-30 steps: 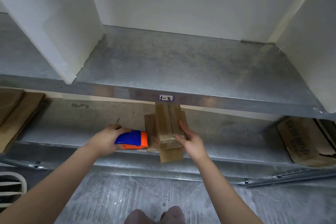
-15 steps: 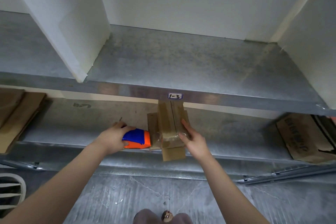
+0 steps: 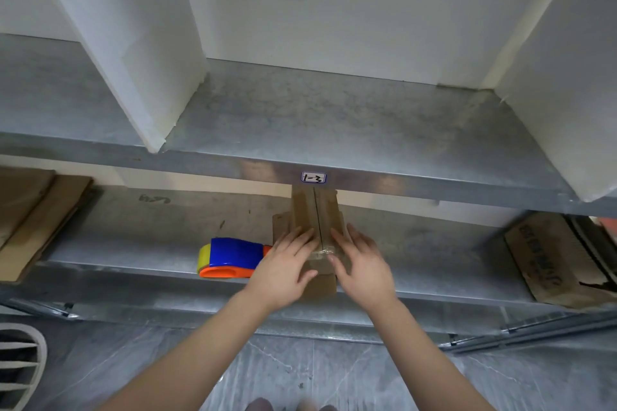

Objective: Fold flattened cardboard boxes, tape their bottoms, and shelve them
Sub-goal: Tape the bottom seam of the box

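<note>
- Left hand [image 3: 286, 269]: open, fingers spread flat on the left flap of the small cardboard box [image 3: 315, 230], pressing down, gripping nothing.
- Right hand [image 3: 362, 267]: likewise open, palm down on the right flap, fingers pointing up and inward toward the seam.
- Small cardboard box: on the lower metal shelf [image 3: 133, 237], near its front edge, bottom flaps facing the camera; far end tucked under the lip of the upper shelf [image 3: 334, 117].
- Seam: a dark line running down the middle between the two flaps, crossed near the fingertips by a strip of clear tape [image 3: 325, 249].
- One brown flap hanging past the shelf's front edge, between the two wrists.
- Tape dispenser [image 3: 233, 257]: blue and orange with a yellow end, lying on the lower shelf just left of the box, beside the left hand, not held.
- Label [image 3: 313, 177] reading "1-3": stuck on the front lip of the upper shelf, directly above the box.
- Flattened cardboard [image 3: 36, 220]: stacked at the far left of the lower shelf.
- Printed carton [image 3: 551, 253]: lying at the far right of the same shelf, well apart from the box.
- White dividers [image 3: 133, 43]: standing upright on the upper shelf.
</note>
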### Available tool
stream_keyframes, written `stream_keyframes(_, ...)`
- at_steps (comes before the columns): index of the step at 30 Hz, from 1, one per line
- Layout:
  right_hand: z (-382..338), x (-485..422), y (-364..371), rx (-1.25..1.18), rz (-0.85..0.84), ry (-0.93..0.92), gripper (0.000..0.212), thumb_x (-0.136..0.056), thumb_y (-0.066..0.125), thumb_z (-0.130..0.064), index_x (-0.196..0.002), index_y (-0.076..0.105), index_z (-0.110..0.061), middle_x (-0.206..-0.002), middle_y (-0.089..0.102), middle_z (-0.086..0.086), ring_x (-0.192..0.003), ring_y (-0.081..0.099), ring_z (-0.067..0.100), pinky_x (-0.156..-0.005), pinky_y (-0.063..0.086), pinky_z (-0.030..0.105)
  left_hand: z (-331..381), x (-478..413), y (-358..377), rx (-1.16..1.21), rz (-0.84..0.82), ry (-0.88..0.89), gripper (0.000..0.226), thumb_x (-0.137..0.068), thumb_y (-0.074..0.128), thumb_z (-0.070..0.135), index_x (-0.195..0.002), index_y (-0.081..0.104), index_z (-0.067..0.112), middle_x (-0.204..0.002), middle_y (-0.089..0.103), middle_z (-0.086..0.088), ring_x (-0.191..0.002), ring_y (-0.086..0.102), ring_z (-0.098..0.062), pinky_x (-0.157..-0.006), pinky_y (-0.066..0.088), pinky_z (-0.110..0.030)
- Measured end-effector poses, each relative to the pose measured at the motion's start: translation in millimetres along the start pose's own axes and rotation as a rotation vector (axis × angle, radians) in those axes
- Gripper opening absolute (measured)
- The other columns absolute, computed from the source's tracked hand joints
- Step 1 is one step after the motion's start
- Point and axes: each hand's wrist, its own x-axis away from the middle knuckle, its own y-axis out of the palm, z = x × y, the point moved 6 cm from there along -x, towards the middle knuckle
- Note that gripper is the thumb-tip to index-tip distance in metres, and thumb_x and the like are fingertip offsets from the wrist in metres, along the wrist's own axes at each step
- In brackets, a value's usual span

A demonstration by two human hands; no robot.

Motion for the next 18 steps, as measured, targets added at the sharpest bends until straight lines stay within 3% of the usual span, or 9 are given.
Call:
stream_keyframes(5, -0.6, 6.1, 14.3, -0.065, -0.089, -0.059, 0.046, -0.097, 0.049, -0.043, -0.142, 0.045, -0.035, -0.154, 0.037, -0.004, -0.132, 0.048, 0.020, -0.103, 0.045, 0.032, -2.2, 7.2, 12.1, -0.200, -0.016, -0.019, 0.060, -0.090, 0.046, 0.047, -0.144, 0.041, 0.020, -0.148, 0.043, 0.001, -0.137, 0.040, -0.027, -0.109, 0.036, -0.047)
stream_keyframes(8, 2.7, 5.5, 10.7, -0.268, -0.017, 0.018, 0.039, -0.094, 0.059, -0.038, -0.133, 0.057, -0.034, -0.149, 0.045, 0.000, -0.116, 0.060, 0.017, -0.096, 0.044, 0.018, -2.6, 14.1, 6.1, -0.075, 0.092, -0.101, 0.057, -0.091, 0.053, 0.037, -0.143, 0.042, 0.016, -0.147, 0.043, 0.000, -0.134, 0.037, -0.027, -0.105, 0.044, -0.045)
stream_keyframes(11, 7.3, 4.0, 11.0, -0.462, 0.059, 0.065, 0.033, -0.090, 0.066, -0.033, -0.123, 0.065, -0.034, -0.131, 0.062, 0.000, -0.104, 0.061, 0.021, -0.084, 0.032, -0.004, -5.3, 25.0, 5.7, 0.053, 0.158, -0.174, 0.052, -0.097, 0.043, 0.034, -0.144, 0.040, 0.013, -0.144, 0.044, -0.004, -0.132, 0.032, -0.020, -0.108, 0.041, -0.041)
stream_keyframes(14, 11.0, 3.6, 17.8, -0.532, 0.015, 0.097, 0.039, -0.088, 0.070, -0.029, -0.126, 0.063, -0.034, -0.109, 0.066, -0.019, -0.091, 0.065, 0.019, -0.077, 0.038, -0.002, -9.2, 25.2, 11.1, 0.282, 0.048, -0.261, 0.060, -0.100, 0.046, 0.033, -0.153, 0.021, 0.020, -0.156, 0.028, 0.002, -0.143, 0.025, -0.014, -0.113, 0.021, -0.022)
stream_keyframes(16, 12.0, 4.4, 19.3, -0.562, -0.016, 0.121, 0.044, -0.086, 0.073, -0.025, -0.127, 0.062, -0.034, -0.108, 0.063, -0.023, -0.089, 0.064, 0.017, -0.075, 0.037, -0.003, -8.5, 21.5, 14.5, 0.396, 0.009, -0.322, 0.065, -0.099, 0.048, 0.035, -0.154, 0.015, 0.024, -0.157, 0.026, 0.003, -0.143, 0.027, -0.013, -0.109, 0.023, -0.018)
stream_keyframes(18, 12.7, 6.2, 18.6, -0.576, -0.023, 0.122, 0.046, -0.083, 0.075, -0.023, -0.125, 0.063, -0.036, -0.106, 0.064, -0.025, -0.087, 0.064, 0.014, -0.074, 0.037, -0.003, -9.4, 18.6, 18.5, 0.502, 0.009, -0.410, 0.068, -0.098, 0.051, 0.035, -0.154, 0.014, 0.027, -0.152, 0.037, -0.001, -0.137, 0.039, -0.016, -0.103, 0.031, -0.020)
